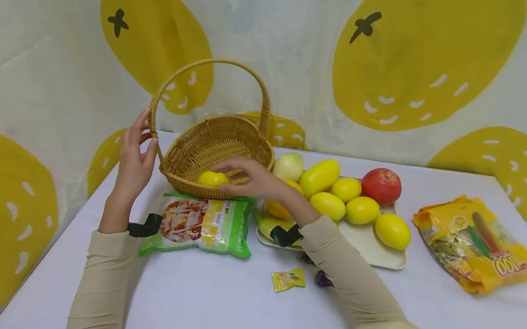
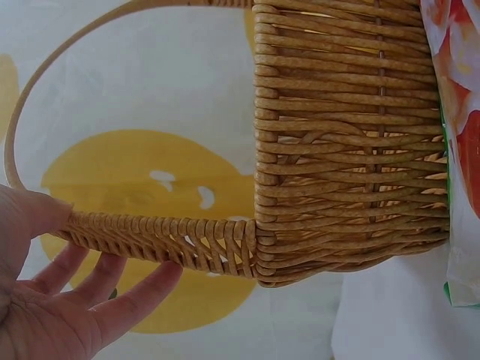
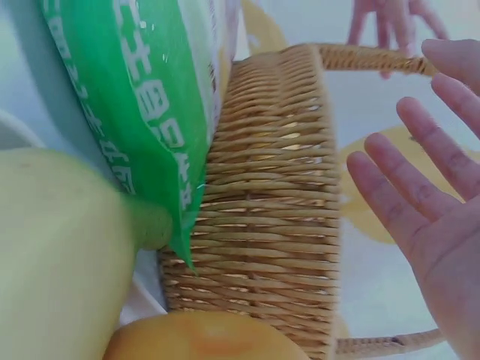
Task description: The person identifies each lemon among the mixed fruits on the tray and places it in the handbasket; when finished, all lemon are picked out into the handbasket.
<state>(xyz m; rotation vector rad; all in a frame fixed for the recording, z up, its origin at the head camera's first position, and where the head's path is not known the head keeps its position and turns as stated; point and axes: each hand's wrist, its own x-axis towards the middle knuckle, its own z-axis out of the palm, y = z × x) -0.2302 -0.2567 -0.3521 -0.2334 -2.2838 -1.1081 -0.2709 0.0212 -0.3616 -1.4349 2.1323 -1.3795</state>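
A wicker basket point(image 1: 209, 151) with a tall arched handle point(image 1: 163, 88) stands at the back left of the white table. One yellow lemon point(image 1: 212, 179) lies inside it near the front rim. My left hand point(image 1: 141, 142) holds the handle's left base point(image 2: 157, 236), thumb on one side and fingers point(image 2: 112, 281) on the other. My right hand point(image 1: 241, 175) reaches over the basket's front rim just right of the lemon; its fingers point(image 3: 405, 187) are spread straight and hold nothing. The basket wall point(image 3: 270, 210) fills the right wrist view.
A cream tray point(image 1: 373, 250) to the right of the basket holds several lemons, a long yellow fruit point(image 1: 319, 177), a pale round fruit point(image 1: 289, 166) and a red apple point(image 1: 381, 185). A green snack bag point(image 1: 202, 223) lies before the basket, an orange bag point(image 1: 475, 242) far right, two small sweets point(image 1: 288, 279) in front.
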